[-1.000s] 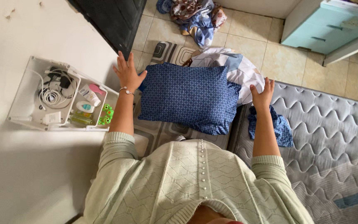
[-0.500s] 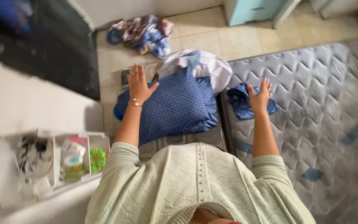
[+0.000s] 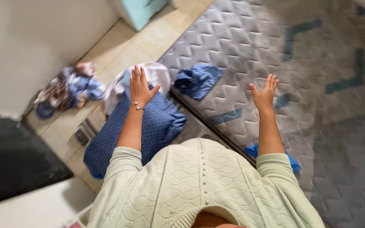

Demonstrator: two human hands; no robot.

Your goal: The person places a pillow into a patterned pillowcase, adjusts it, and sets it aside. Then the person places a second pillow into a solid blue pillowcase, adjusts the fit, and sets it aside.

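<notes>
Head view: looking down over my pale green knitted sweater (image 3: 199,185), both arms stretched forward.
Left hand (image 3: 141,86): open, fingers straight and together, palm down, holding nothing; it hovers over the far end of the pillow, at about 11 o'clock from my chest. A thin bracelet (image 3: 137,107) sits on the wrist.
Right hand (image 3: 264,93): open, fingers spread, empty; raised over the mattress at about 1 o'clock, touching nothing I can see.
Pillow (image 3: 148,126): dark blue with a fine dotted pattern, plump, lying on the floor just beside the mattress edge, under my left forearm.
Handling, as I judge it: light and soft, gives under pressure, not slippery and not fragile; best taken by the two short ends or pinched at the corners.
Mattress (image 3: 317,76): grey, quilted, with blue markings, filling the 12 to 3 o'clock side.
Blue cloth (image 3: 198,80): crumpled on the mattress edge, between my hands.
White bundle (image 3: 157,74): just beyond the pillow, touching it.
Clothes heap (image 3: 66,88): mixed colours, on the tiled floor (image 3: 119,50) at 10 o'clock.
</notes>
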